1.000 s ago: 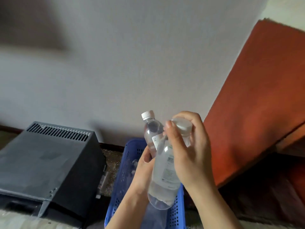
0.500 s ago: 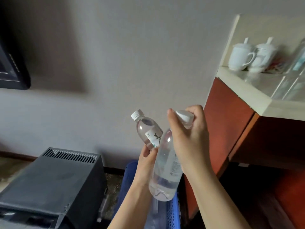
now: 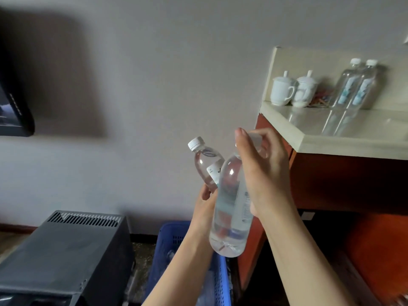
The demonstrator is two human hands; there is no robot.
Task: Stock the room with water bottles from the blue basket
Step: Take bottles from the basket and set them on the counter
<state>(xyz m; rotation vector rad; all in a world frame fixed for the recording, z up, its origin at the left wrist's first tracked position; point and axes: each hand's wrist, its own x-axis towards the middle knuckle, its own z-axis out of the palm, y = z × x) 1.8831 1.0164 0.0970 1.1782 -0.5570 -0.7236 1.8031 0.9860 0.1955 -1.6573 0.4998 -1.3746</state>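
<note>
Gleaming clear water bottles, white-capped, paper-labelled

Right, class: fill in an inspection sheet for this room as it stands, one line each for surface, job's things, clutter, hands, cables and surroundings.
Surface: pale counter on a red-brown cabinet, glossy.
Job's things: blue basket on the floor; two bottles on the counter already standing upright.
Clutter: two white lidded cups, small coloured bits beside them, too blurred to name.
Hands: left hand grips the rear bottle; right hand has its grip at the top of the front bottle.
Cables: nothing seen.
Surroundings: grey wall, black box, dark screen.
</note>
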